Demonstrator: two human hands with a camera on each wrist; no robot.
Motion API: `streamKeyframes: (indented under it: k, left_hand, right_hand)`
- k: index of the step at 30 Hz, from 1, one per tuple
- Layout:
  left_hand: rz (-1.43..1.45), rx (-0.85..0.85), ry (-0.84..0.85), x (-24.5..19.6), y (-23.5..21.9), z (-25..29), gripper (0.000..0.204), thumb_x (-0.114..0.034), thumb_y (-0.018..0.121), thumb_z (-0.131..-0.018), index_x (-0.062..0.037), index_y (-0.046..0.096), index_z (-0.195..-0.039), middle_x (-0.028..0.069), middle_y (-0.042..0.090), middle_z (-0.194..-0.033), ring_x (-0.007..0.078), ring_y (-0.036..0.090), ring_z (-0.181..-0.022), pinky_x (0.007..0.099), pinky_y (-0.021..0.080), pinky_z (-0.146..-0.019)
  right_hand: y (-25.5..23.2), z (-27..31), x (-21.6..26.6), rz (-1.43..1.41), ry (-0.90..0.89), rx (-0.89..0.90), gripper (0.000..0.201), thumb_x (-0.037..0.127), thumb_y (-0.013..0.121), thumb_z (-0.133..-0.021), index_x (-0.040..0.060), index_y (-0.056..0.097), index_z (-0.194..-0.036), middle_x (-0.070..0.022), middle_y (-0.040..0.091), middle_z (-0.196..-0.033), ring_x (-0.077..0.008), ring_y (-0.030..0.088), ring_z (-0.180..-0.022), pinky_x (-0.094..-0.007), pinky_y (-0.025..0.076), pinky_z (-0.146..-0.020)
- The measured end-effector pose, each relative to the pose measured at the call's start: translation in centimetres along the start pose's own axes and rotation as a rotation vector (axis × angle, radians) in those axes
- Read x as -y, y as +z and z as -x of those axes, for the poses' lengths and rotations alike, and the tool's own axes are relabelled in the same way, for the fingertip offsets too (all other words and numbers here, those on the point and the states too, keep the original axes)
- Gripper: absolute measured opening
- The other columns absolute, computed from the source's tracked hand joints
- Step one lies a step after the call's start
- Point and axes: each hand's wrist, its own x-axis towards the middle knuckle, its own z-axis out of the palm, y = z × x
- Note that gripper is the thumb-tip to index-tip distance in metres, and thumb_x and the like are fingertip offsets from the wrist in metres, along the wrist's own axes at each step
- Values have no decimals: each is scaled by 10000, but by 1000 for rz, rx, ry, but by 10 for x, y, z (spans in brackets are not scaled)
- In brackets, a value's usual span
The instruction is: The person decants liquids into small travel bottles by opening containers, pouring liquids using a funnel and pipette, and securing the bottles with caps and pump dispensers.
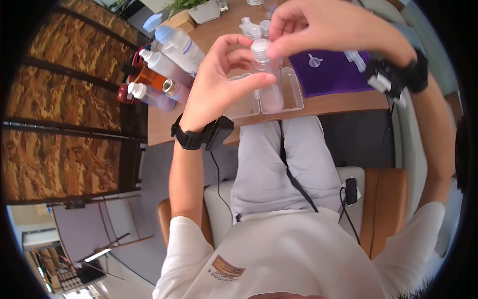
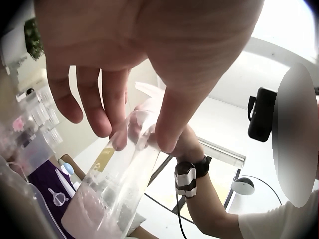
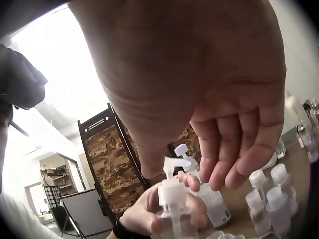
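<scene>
A clear pump bottle (image 1: 271, 99) with pinkish liquid in its lower part stands close in front of the body, over clear trays in the head view. My left hand (image 1: 214, 82) holds it near the shoulder between thumb and fingers. The white pump head (image 3: 173, 191) sits on the neck, its nozzle pointing sideways. Beside the collar is my right hand (image 1: 328, 27), thumb tip right at the pump and the other fingers loosely bent, apart from it. In the right wrist view the pump stands just past that thumb.
Clear plastic trays (image 1: 298, 102) lie at the table's front edge. A purple mat (image 1: 323, 82) bears a small funnel (image 1: 315, 61). Several larger bottles (image 1: 172, 65) crowd the left side. Small capped bottles (image 3: 279, 201) stand behind the pump bottle, a potted plant (image 1: 204, 10) farther back.
</scene>
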Motion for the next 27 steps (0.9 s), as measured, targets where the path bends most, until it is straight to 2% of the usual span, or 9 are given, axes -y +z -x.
streamKeyframes:
  k: [5, 7, 9, 10, 14, 18, 21, 24, 27]
  left_hand:
    - [-279, -86, 99, 7, 8, -2, 650, -118, 908, -842, -19, 497, -1336, 97, 735, -1183, 171, 694, -1076, 299, 545, -933]
    - [-346, -113, 151, 6, 10, -1, 632, -159, 926, -825, -18, 525, -1293, 87, 741, -1157, 172, 695, -1057, 308, 544, -924]
    - [-293, -96, 79, -1, 9, 0, 614, -183, 920, -821, -9, 534, -1265, 100, 731, -1123, 182, 688, -1040, 327, 542, -931]
    - [-247, -69, 40, -7, 7, -1, 606, -171, 902, -836, 3, 514, -1268, 127, 720, -1105, 193, 692, -1046, 332, 543, -934]
    - [-143, -19, 71, 1, 9, -2, 614, -205, 873, -860, 20, 489, -1283, 184, 725, -1080, 253, 713, -1052, 363, 556, -919]
    - [-127, -37, 115, 12, 14, -4, 610, -221, 850, -870, 28, 481, -1286, 227, 729, -1051, 313, 728, -1004, 383, 572, -879]
    - [-267, -106, 148, 22, 18, -3, 612, -288, 877, -814, 0, 571, -1259, 128, 790, -1001, 268, 715, -941, 373, 550, -838]
    - [-281, -111, 211, 26, 17, -5, 603, -306, 852, -828, 5, 577, -1265, 125, 794, -995, 276, 721, -951, 375, 557, -830]
    - [-255, -98, 187, 22, 14, -4, 585, -297, 850, -832, 10, 580, -1250, 123, 795, -973, 271, 725, -954, 376, 561, -836]
  right_hand:
    - [38, -15, -9, -195, -32, -187, 521, 371, 867, -887, -39, 704, -1164, -89, 717, -915, -149, 665, -847, -279, 549, -778]
    - [18, -21, 9, -210, 177, -43, 500, 316, 860, -882, -16, 683, -1213, -59, 699, -977, -106, 650, -889, -257, 518, -782]
    - [45, -24, -15, -87, 100, -219, 353, 313, 818, -905, 28, 737, -1095, -28, 720, -936, -81, 653, -822, -243, 493, -714]
    - [39, -21, -11, -93, 230, -121, 353, 196, 802, -922, 16, 705, -1210, -26, 723, -1072, -100, 672, -955, -253, 519, -789]
    - [40, -18, -41, -350, -44, -49, 426, 23, 733, -939, 1, 620, -1350, -81, 669, -1254, -141, 638, -1107, -290, 526, -922]
    - [41, -16, -42, -298, 50, -28, 391, 61, 733, -958, 3, 631, -1330, -59, 676, -1213, -127, 641, -1082, -283, 518, -938]
    - [50, -21, -53, -263, 35, -170, 367, 285, 833, -916, 26, 750, -1162, -56, 746, -990, -98, 684, -835, -245, 527, -754]
    - [45, -18, -49, -234, 81, -133, 375, 233, 812, -937, 36, 725, -1244, -44, 749, -1058, -103, 667, -880, -255, 531, -804]
    - [46, -19, -50, -371, -21, -135, 420, 154, 793, -946, 37, 678, -1332, -55, 734, -1157, -107, 634, -935, -270, 529, -862]
